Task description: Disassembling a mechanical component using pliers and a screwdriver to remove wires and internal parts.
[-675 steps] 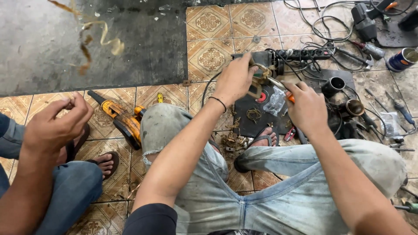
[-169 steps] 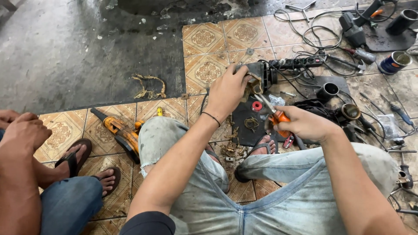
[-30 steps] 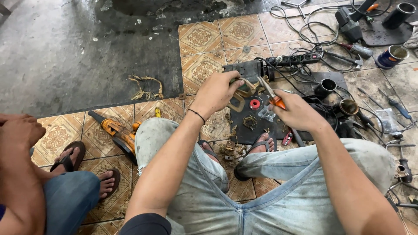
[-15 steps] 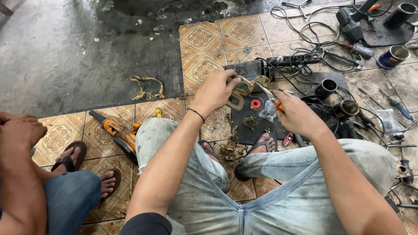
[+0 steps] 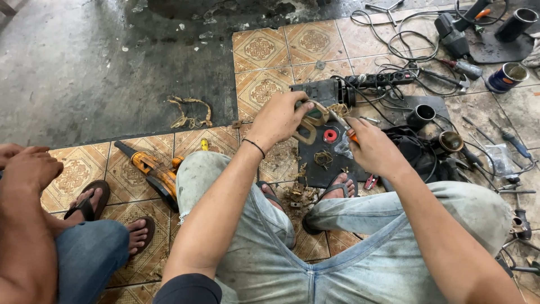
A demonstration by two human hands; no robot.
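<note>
My left hand point(image 5: 279, 119) grips a dark motor part wound with copper wire and tan insulating paper point(image 5: 313, 117), held above a black mat point(image 5: 315, 163). My right hand point(image 5: 373, 147) holds a screwdriver with an orange handle point(image 5: 344, 125), its tip pushed against the windings just right of the left hand. I sit on a patterned tile floor with both knees up, feet in sandals. A red ring point(image 5: 330, 135) and a coil of copper wire point(image 5: 323, 159) lie on the mat below the hands.
An orange power drill point(image 5: 151, 173) lies left of my knee. Another person sits at the far left, hands point(image 5: 25, 167) on a knee. A power strip point(image 5: 388, 77), cables, black cylinders point(image 5: 421, 115), a tin can point(image 5: 505, 76) and hand tools lie to the right.
My hands and the motor part have shifted slightly up and right; the screwdriver tip has moved in against the windings. The person at the left stays still.
</note>
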